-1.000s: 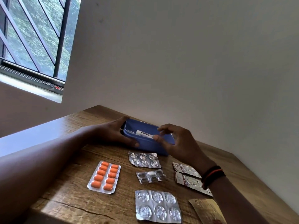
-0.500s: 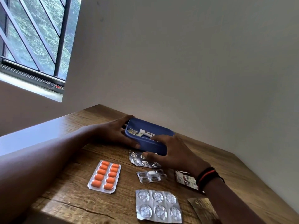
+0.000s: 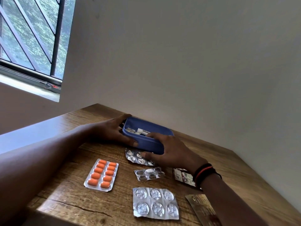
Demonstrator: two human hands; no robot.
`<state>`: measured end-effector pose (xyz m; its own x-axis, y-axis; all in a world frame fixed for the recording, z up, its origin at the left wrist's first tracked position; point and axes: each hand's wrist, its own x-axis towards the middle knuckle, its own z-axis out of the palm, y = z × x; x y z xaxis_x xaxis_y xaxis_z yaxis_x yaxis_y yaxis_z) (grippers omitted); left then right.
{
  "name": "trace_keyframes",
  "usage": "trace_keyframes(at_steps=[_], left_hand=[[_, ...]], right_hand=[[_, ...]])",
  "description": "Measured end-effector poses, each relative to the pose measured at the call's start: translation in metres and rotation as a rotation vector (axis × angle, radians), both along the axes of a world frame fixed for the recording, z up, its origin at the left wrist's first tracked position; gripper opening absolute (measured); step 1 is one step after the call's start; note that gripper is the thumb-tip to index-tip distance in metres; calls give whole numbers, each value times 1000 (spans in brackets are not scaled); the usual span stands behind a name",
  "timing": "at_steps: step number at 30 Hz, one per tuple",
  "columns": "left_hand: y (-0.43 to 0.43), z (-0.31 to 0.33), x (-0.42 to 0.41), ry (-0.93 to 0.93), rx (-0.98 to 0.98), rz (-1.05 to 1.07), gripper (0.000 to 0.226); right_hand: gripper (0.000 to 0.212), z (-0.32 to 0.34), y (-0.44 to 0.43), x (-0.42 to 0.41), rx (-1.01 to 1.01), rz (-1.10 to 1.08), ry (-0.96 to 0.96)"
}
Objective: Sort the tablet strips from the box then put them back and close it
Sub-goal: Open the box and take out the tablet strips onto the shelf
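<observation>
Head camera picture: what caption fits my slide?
Left hand and right hand hold the blue box; pill strips lie on the table.

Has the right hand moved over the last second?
Yes: the right hand dropped from above the blue box onto its near wall, now covering part of the silver blister strip.
</observation>
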<state>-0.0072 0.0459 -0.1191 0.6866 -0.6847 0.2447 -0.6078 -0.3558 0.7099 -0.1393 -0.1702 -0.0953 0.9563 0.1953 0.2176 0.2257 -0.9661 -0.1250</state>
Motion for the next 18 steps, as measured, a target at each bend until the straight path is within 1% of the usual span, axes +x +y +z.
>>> trace_keyframes(at_steps=[3, 7, 10, 12, 14, 16, 18], left_hand=[[0, -1, 1, 5, -2, -2, 81], [1, -3, 1, 15, -20, -20, 77], [0, -1, 2, 12, -7, -13, 82], [1, 0, 1, 2, 5, -10, 91], [1, 1, -1, -17, 16, -4, 92], [1, 0, -2, -29, 20, 8, 92], [1, 1, -2, -33, 22, 18, 96]], right_hand=[[72, 2, 2, 0, 17, -14, 25], [67, 3, 4, -2, 99, -21, 20], [73, 6, 7, -2, 169, -49, 9], [79, 9, 10, 3, 171, -62, 15], [82, 12, 15, 7, 161, -89, 80], [86, 15, 19, 10, 65, -119, 137], [84, 15, 19, 11, 46, -129, 145]])
